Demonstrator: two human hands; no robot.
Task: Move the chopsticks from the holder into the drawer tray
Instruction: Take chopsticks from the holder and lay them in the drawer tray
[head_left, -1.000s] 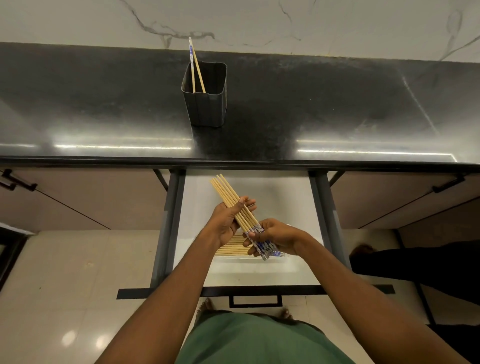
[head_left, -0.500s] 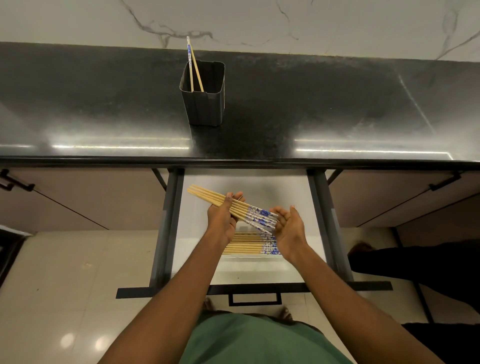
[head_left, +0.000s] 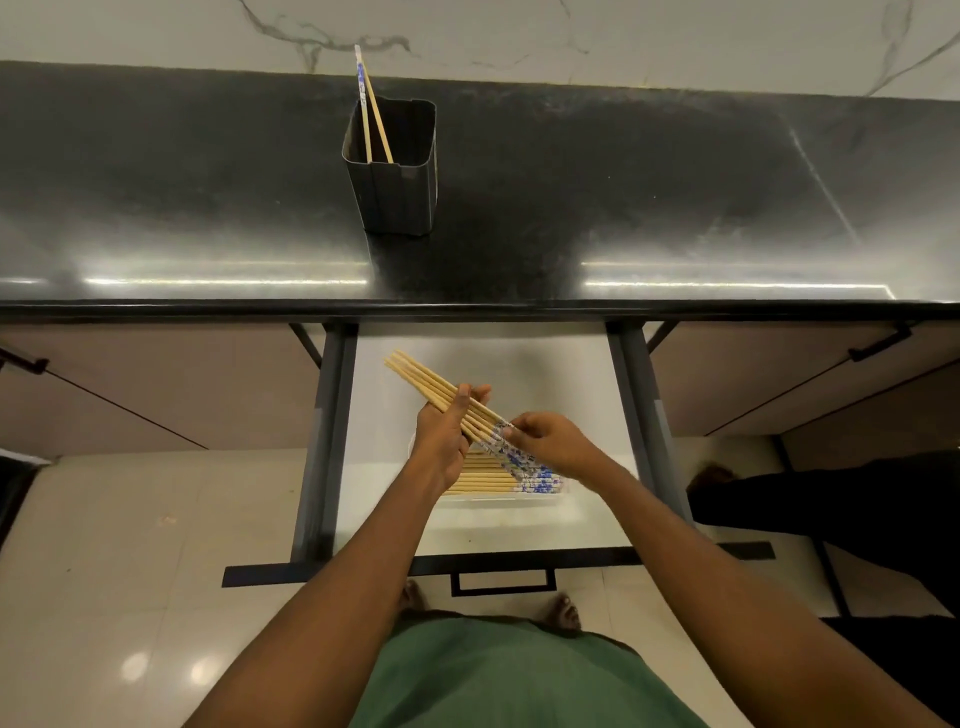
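While the drawer (head_left: 530, 364) is standing pulled out below the counter's front edge, the left hand (head_left: 445, 441) is gripping a bundle of chopsticks (head_left: 441, 392) mid-length, thumb pressing them against curled fingers, apparently to keep them aligned. The right hand (head_left: 553, 441) is pinching the blue-patterned ends with fingertips drawn together, likely squaring the bundle before lowering it. Both hands are hovering over the clear tray (head_left: 498, 501) near the drawer's front edge, where more chopsticks (head_left: 485, 475) are already lying flat. Two chopsticks (head_left: 370, 104) are leaning in the dark holder (head_left: 392, 176) toward the counter's back edge, so the task is looking unfinished. Hands are hiding much of the tray; its rim is proving hard to trace, and the count is remaining unclear.
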